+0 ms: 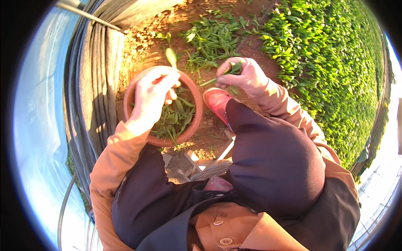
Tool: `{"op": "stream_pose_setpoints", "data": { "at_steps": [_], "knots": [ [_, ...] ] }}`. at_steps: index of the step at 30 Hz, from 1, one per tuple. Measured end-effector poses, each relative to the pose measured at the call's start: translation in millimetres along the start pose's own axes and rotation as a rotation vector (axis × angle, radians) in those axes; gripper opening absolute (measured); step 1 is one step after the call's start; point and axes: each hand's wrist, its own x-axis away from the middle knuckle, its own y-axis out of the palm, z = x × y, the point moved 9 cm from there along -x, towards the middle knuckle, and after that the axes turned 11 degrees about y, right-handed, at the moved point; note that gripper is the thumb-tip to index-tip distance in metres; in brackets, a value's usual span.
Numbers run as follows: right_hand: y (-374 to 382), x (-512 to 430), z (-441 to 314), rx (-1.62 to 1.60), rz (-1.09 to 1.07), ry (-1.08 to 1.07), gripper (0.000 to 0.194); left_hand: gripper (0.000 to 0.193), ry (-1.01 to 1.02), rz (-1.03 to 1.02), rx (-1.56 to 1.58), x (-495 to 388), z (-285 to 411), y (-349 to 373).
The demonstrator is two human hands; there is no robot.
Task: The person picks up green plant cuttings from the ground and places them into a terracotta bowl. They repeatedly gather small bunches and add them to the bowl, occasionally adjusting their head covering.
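My left hand (154, 95) is over the left part of a round terracotta-coloured tub (197, 120), its fingertips closed on a single green leaf (171, 57) that points up past the rim. Inside the tub lie loose cut leaves (176, 120), partly hidden by the hand. My right hand (243, 77) is to the right of the tub, above a red shoe (218, 102); its fingers hold a small bunch of green leaves (234, 69) with a stem sticking out to the left. Beyond both hands, a heap of picked leafy greens (213, 39) rests on the brown soil.
A dense bed of leafy plants (333, 78) grows along the right. On the left are gathered dark sheeting (94, 78), a pole (91, 17) and translucent plastic film (40, 103). My bent knees flank the space below the tub, where pale slats (226, 150) show.
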Motion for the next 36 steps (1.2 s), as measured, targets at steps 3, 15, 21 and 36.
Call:
{"op": "stream_pose_setpoints", "data": {
  "at_steps": [3,15,21,36],
  "knots": [
    [-63.0,30.8,12.1,0.497,0.338,-0.057,0.015,0.012,0.005,-0.126,-0.367,1.2,10.8,-11.7],
    [-200.6,54.3,66.0,1.205,0.932,0.164,0.015,0.034,0.270,-0.466,-1.005,13.8,22.9,7.5],
    [-210.7,34.8,81.5,1.250,0.895,0.255,0.017,0.031,0.294,-0.476,-0.957,14.8,17.4,8.4],
    [-112.9,-115.8,5.0,1.073,0.633,-0.029,0.022,0.028,0.278,-0.524,-0.815,20.7,13.6,13.0]
  ]
}}
